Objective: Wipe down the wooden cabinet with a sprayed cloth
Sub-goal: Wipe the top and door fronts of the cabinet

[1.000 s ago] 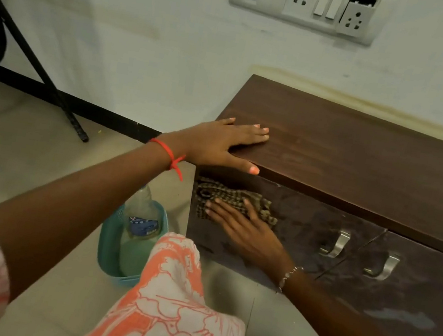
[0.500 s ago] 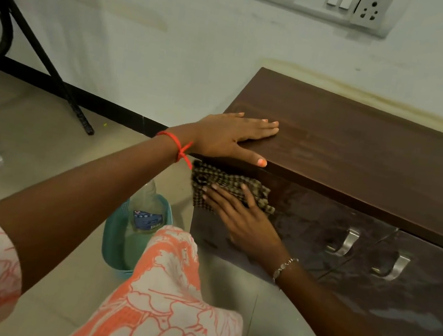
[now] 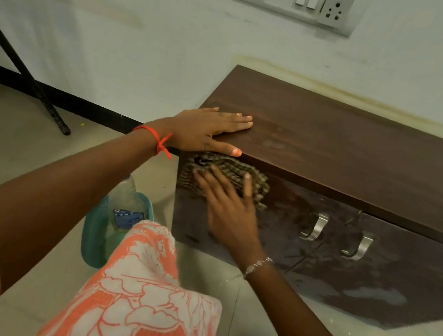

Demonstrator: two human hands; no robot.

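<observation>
The checked cloth (image 3: 225, 175) is lying flat against the wooden cabinet (image 3: 348, 147)'s left door (image 3: 259, 217), high in its left corner, long axis running sideways. The right hand (image 3: 226, 206) is pressing it with spread fingers, while the left hand (image 3: 206, 130) is resting flat on the top edge directly above. Unwiped door is stretching rightward toward the metal handles (image 3: 315, 226).

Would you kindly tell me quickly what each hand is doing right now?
Left hand: open, flat on the cabinet top, holding nothing.
Right hand: open, fingers spread, pressing the checked cloth against the cabinet's front.
</observation>
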